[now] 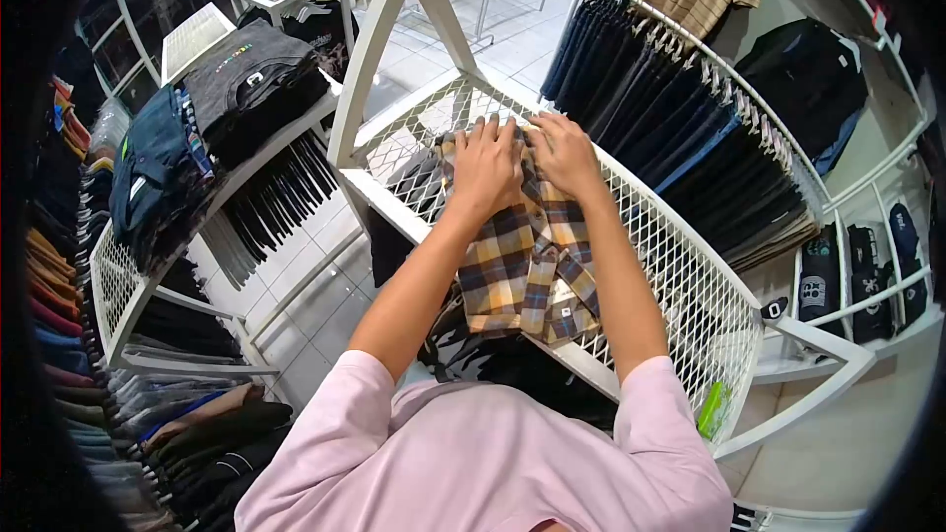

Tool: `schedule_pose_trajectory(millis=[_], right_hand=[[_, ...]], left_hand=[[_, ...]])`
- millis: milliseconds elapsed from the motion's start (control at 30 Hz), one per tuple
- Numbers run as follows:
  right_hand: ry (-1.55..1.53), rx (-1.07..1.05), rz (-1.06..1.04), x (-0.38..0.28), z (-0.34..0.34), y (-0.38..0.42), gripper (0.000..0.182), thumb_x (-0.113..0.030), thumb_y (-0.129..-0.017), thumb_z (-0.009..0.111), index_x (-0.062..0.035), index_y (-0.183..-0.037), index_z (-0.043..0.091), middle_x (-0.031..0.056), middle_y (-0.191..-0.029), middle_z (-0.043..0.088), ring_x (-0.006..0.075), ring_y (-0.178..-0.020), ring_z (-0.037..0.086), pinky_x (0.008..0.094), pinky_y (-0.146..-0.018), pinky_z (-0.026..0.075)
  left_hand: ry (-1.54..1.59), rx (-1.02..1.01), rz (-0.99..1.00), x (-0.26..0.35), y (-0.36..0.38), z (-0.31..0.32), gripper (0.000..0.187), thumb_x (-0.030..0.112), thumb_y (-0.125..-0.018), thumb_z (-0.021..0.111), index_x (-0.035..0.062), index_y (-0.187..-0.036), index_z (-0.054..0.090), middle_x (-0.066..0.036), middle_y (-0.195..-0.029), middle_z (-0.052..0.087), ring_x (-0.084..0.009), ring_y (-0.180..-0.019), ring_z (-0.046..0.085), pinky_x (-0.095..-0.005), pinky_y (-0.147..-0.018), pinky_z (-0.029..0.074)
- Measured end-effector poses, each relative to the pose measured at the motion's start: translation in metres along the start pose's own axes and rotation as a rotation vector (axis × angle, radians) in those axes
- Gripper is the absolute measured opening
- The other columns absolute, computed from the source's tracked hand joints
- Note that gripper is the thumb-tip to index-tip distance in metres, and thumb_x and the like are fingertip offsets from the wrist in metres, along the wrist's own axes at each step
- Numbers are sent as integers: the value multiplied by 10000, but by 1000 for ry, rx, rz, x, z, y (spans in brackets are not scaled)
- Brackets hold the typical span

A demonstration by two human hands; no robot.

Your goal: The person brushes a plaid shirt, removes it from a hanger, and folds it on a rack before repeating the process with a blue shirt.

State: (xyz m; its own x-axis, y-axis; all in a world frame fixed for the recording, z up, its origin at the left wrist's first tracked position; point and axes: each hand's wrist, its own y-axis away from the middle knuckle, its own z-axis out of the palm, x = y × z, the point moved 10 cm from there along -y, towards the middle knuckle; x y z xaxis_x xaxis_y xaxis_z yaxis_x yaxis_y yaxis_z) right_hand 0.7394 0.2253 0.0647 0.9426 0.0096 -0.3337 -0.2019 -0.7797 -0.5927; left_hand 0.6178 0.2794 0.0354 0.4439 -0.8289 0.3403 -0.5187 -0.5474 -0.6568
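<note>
A folded plaid shirt [500, 271] in yellow, brown, white and dark blue lies on a white metal mesh shelf [680, 276]. Its collar end is nearest my body, with a small pale label inside. My left hand [483, 169] rests palm down on the shirt's far left part, fingers stretched out and slightly apart. Beside it, my right hand [565, 156] lies on the far right part, its fingers extended toward the far edge. What is under both palms is hidden. Dark cloth [421, 182] shows at the shelf's left, next to the shirt.
Hanging dark jeans [670, 108] line a rail at right. Folded dark T-shirts [246, 79] sit on a white rack at left, with hangers below. A triangular white frame [379, 49] rises from the shelf's far end. A bright green object [709, 410] lies at its near right end.
</note>
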Motion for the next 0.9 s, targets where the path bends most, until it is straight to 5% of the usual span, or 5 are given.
schedule_pose_trajectory(millis=[167, 300, 400, 500, 900], right_hand=[[-67, -149, 202, 41, 75, 28, 558, -441, -1039, 451, -129, -1487, 568, 177, -1565, 497, 385, -1476, 415, 544, -1229, 259], [45, -160, 320, 56, 69, 36, 642, -527, -1046, 411, -99, -1505, 546, 202, -1586, 462, 381, -1513, 356, 514, -1256, 197], [95, -113, 363, 60, 67, 40, 678, -560, -1036, 423, -91, -1512, 539, 212, -1594, 448, 380, -1515, 354, 510, -1257, 201], [82, -126, 372, 59, 66, 40, 704, -595, -1024, 428, -102, -1514, 540, 208, -1603, 438, 375, -1517, 355, 497, -1260, 205], [52, -87, 368, 60, 63, 39, 670, -579, -1004, 509, -96, -1460, 604, 209, -1568, 488, 366, -1486, 408, 488, -1225, 267]], left_hand=[[-122, -238, -125, -37, 21, 54, 654, 487, -1078, 337, 31, -1532, 453, -232, -1611, 395, -408, -1476, 379, -513, -1245, 225], [-109, -145, -145, -51, 27, 53, 622, 480, -1086, 370, 43, -1508, 501, -241, -1562, 471, -422, -1455, 417, -530, -1225, 255], [365, -199, -432, -97, 20, 25, 458, 347, -1047, 533, 76, -1406, 616, -215, -1430, 609, -397, -1380, 517, -547, -1193, 305], [15, -82, -271, -130, 18, -21, 362, 34, -893, 586, 135, -1205, 741, -106, -1257, 720, -353, -1270, 603, -555, -1107, 405], [27, -188, -69, -136, -3, -19, 217, 141, -875, 755, 168, -1087, 798, -4, -1185, 761, -239, -1218, 647, -493, -1218, 274]])
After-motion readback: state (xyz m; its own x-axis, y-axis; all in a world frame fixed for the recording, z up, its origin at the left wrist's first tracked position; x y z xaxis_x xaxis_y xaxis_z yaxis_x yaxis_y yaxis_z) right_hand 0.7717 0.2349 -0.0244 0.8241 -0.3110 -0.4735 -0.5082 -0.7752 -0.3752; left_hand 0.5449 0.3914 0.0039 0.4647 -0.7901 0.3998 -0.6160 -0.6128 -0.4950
